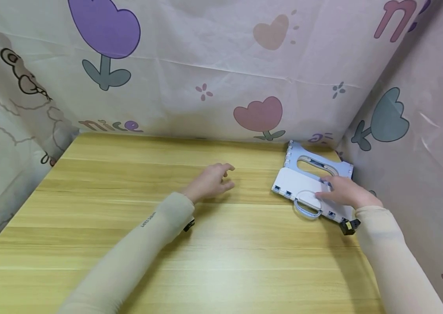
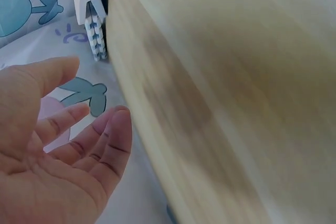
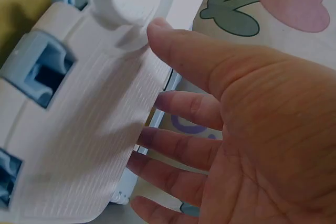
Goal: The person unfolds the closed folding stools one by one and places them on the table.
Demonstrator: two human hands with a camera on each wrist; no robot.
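A white and light-blue plastic folding stool, mostly folded, stands tilted at the far right corner of the table. A pale blue carry handle sticks out from its near edge. My right hand holds the stool by its white panel. The thumb lies over the panel's face, while the other fingers reach to its far edge, their tips partly hidden there. Left of the stool, my left hand hovers over the table, fingers loosely bent and holding nothing; its palm shows in the left wrist view.
The wood-grain table spreads out under both arms. Behind it hangs a pale cloth printed with flowers and hearts, and similar cloth closes off the right side near the stool. A small black camera sits at the right wrist.
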